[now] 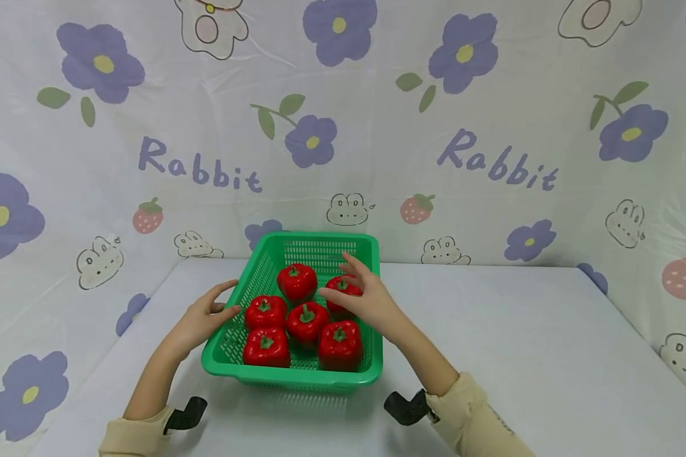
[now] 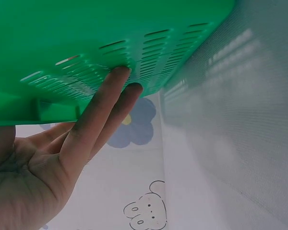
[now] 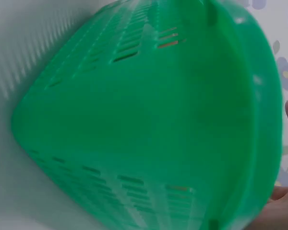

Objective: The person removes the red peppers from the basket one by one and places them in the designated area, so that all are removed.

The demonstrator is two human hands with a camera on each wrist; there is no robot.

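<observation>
A green basket is sitting on the white table, near the front edge and a little left of centre, holding six red peppers. The left hand is resting against the basket's left wall with its fingers straight and relaxed — the left wrist view shows two fingertips touching the slotted side just under the rim, gripping nothing. The right hand is reaching over the right rim into the basket, fingers spread and loosely extended above the back right pepper, touching or all but touching it; I cannot tell whether it is closing on the pepper yet, and the right wrist view is showing only the basket's outer wall and a sliver of fingertip. By my reading, the step in hand is the reach for one pepper while the other hand steadies the basket. The next move calls for curling the fingers round that pepper's body and lifting straight up — clear of the neighbouring pepper just beside it and of the rim.
</observation>
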